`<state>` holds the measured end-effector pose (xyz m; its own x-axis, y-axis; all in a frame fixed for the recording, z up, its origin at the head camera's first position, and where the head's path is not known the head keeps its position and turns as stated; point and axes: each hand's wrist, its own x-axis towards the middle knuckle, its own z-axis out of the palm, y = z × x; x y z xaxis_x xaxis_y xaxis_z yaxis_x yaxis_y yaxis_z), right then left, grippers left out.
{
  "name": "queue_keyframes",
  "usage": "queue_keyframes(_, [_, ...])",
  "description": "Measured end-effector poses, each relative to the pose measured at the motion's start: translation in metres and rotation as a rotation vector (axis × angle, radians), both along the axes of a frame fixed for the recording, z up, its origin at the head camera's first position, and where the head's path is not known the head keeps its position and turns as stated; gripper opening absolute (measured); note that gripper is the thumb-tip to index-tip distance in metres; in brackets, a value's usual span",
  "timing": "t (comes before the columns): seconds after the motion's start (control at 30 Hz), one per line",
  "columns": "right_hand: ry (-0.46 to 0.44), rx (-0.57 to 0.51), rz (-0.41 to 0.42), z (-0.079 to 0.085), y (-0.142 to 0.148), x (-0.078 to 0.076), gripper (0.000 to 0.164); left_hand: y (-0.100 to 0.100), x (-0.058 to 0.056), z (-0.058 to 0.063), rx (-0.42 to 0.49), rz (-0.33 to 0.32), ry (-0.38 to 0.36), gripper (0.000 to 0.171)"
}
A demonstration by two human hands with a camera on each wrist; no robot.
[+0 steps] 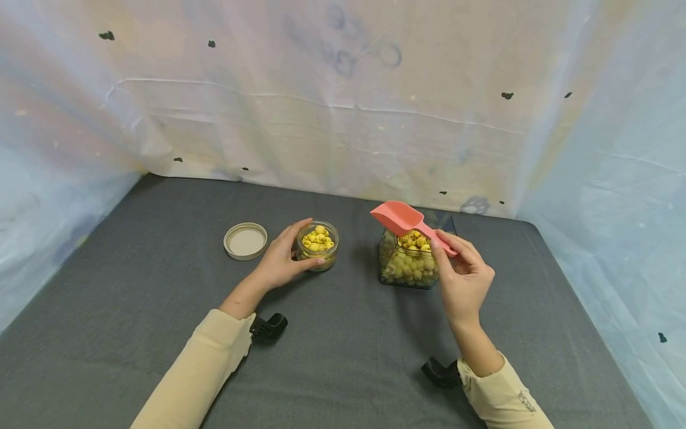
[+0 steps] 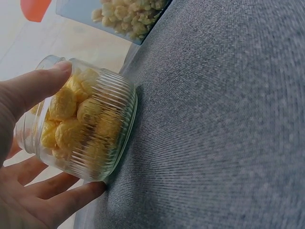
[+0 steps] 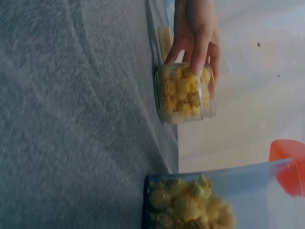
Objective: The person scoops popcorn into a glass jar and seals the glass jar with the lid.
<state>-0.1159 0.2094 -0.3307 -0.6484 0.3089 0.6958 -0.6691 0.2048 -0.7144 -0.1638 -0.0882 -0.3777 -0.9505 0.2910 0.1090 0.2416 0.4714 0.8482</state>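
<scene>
A small ribbed glass jar (image 1: 317, 245) of yellow popcorn stands on the table, its mouth uncovered. My left hand (image 1: 280, 256) holds it from the left, thumb on the near side and fingers around the far side; the left wrist view shows the thumb (image 2: 45, 83) near the jar's rim. A coral-pink scoop (image 1: 398, 218) is pinched by the handle in my right hand (image 1: 465, 275). It hangs over a clear square container (image 1: 409, 268) that holds more popcorn. Whether the scoop carries any popcorn I cannot tell.
A round lid (image 1: 245, 241) lies on the dark grey tablecloth (image 1: 332, 357) to the left of the jar. Behind the table hangs a pale plastic sheet (image 1: 321, 137), with similar sheeting at both sides.
</scene>
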Motion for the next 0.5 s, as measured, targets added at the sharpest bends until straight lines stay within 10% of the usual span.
queue_keyframes(0.5, [-0.011, -0.021, -0.105, -0.007, 0.021, -0.001, 0.020, 0.000, -0.001, -0.001, -0.002, 0.004, 0.020, 0.087])
